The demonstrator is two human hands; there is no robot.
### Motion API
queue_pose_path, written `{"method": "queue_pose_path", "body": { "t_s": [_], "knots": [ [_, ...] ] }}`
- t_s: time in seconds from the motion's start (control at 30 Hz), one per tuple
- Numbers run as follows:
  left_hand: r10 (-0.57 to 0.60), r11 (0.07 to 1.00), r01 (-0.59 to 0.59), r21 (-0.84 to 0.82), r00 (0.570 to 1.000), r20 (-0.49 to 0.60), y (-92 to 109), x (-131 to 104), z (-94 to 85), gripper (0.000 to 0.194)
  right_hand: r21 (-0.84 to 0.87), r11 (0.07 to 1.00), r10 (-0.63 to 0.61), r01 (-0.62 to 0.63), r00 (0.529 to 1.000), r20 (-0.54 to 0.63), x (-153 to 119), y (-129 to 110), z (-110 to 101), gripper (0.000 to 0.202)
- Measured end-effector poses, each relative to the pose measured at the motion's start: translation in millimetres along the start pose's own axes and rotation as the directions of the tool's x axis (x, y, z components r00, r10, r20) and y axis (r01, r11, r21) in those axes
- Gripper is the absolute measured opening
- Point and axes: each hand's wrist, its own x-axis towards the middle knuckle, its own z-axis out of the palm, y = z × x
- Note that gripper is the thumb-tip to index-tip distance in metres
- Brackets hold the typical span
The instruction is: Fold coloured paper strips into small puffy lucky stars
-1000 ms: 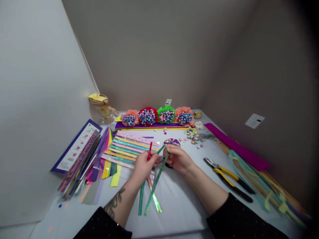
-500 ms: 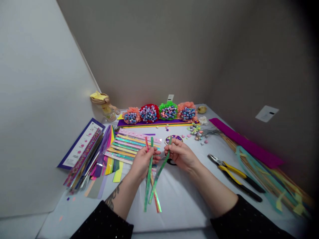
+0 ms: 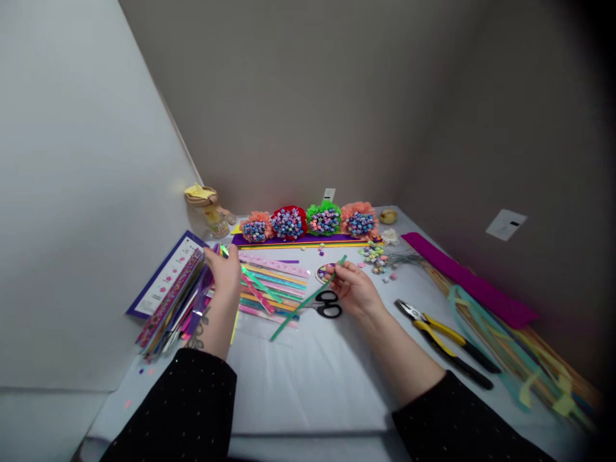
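My right hand point(image 3: 353, 287) pinches a thin green strip point(image 3: 298, 309), which slants down to the left above the white cloth. On the left, my left hand point(image 3: 225, 273) reaches over a pile of coloured strips point(image 3: 195, 301); its fingertips are partly hidden and I cannot tell whether they hold something. Between my hands are rows of shiny pastel strips point(image 3: 289, 277), with a green strip point(image 3: 262, 287) and a pinkish-red strip point(image 3: 258, 294) lying across them. Black-handled scissors point(image 3: 328, 305) lie under my right hand's side, near a small round container of paper stars point(image 3: 323, 273).
Four ruffled flowers with star centres point(image 3: 324, 219) line the back. Pliers with yellow and black handles point(image 3: 445, 340) lie at right, beside magenta paper point(image 3: 466, 279) and thin sticks. A jar point(image 3: 216, 221) stands back left. Loose stars point(image 3: 374, 255) and wires sit behind my right hand.
My left hand has moved left to the strip pile, and the green and reddish strips it held now lie on the pastel rows. My right hand keeps its green strip, and the scissors show more.
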Motion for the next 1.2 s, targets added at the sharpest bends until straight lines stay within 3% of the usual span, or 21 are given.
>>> {"method": "queue_pose_path", "body": {
  "t_s": [0.03, 0.07, 0.1, 0.13, 0.2, 0.27, 0.4, 0.53, 0.67, 0.73, 0.8, 0.9, 0.97, 1.0, 1.03, 1.13, 1.2],
  "knots": [
    [0.091, 0.987, -0.09, 0.13, 0.996, -0.001, -2, 0, -1.5, 0.054, 0.016, 1.0, -0.022, 0.022, 1.0, -0.016, 2, -1, -2, 0.021],
    [0.196, 0.929, -0.212, 0.304, 0.977, 0.081, -4, 0, -1.7, 0.055, 0.03, 0.999, -0.041, 0.042, 0.999, -0.033, 4, -2, -4, 0.021],
    [0.267, 0.82, -0.35, 0.452, 0.933, 0.24, -7, 0, -0.3, 0.052, 0.043, 0.997, -0.055, 0.057, 0.997, -0.048, 6, -3, -7, 0.021],
    [0.27, 0.678, -0.505, 0.533, 0.847, 0.458, -10, 0, 2.5, 0.049, 0.052, 0.996, -0.064, 0.067, 0.996, -0.06, 9, -5, -9, 0.022],
    [0.187, 0.55, -0.663, 0.507, 0.69, 0.699, -15, 2, 10.9, 0.043, 0.065, 0.995, -0.073, 0.078, 0.994, -0.076, 13, -7, -14, 0.022],
    [0.123, 0.518, -0.715, 0.469, 0.605, 0.787, -21, 6, 19.2, 0.037, 0.078, 0.994, -0.074, 0.081, 0.993, -0.087, 17, -9, -18, 0.023],
    [0.038, 0.459, -0.764, 0.453, 0.526, 0.85, -27, 19, 25.0, 0.019, 0.115, 0.99, -0.07, 0.083, 0.991, -0.112, 23, -14, -23, 0.026],
    [0.004, 0.444, -0.766, 0.465, 0.521, 0.853, -20, 41, 17.0, 0.015, 0.143, 0.987, -0.055, 0.072, 0.991, -0.119, 26, -14, -26, 0.025],
    [0.03, 0.489, -0.71, 0.507, 0.594, 0.804, -2, 62, 6.1, 0.016, 0.132, 0.989, -0.049, 0.062, 0.994, -0.097, 27, -15, -26, 0.024],
    [0.058, 0.54, -0.669, 0.51, 0.635, 0.77, 8, 59, 5.0, 0.021, 0.118, 0.991, -0.059, 0.07, 0.994, -0.089, 25, -16, -24, 0.025],
    [0.094, 0.608, -0.631, 0.483, 0.661, 0.745, 17, 38, 9.0, 0.028, 0.102, 0.992, -0.068, 0.075, 0.995, -0.075, 21, -17, -19, 0.026],
    [0.124, 0.724, -0.579, 0.376, 0.645, 0.754, 26, -23, 22.8, 0.029, 0.072, 0.996, -0.056, 0.056, 0.998, -0.011, 10, -15, -7, 0.028],
    [0.134, 0.816, -0.527, 0.238, 0.573, 0.808, 29, -70, 32.8, 0.028, 0.029, 0.999, -0.044, 0.042, 0.998, 0.052, 2, -10, 3, 0.028],
    [0.158, 0.915, -0.394, 0.088, 0.549, 0.82, 30, -91, 36.8, 0.031, -0.005, 0.999, -0.042, 0.042, 0.996, 0.08, -2, -7, 7, 0.029],
    [0.169, 0.956, -0.294, -0.006, 0.532, 0.83, 29, -108, 39.6, 0.031, -0.046, 0.998, -0.04, 0.045, 0.994, 0.105, -5, -4, 10, 0.029],
    [0.103, 0.989, -0.143, -0.023, 0.584, 0.805, 23, -133, 39.2, 0.015, -0.136, 0.989, -0.034, 0.058, 0.985, 0.169, -13, -1, 15, 0.029],
    [0.094, 0.99, -0.14, -0.007, 0.629, 0.772, 16, -131, 31.9, 0.019, -0.13, 0.991, -0.009, 0.04, 0.973, 0.231, -16, -3, 15, 0.025]
  ]
}}
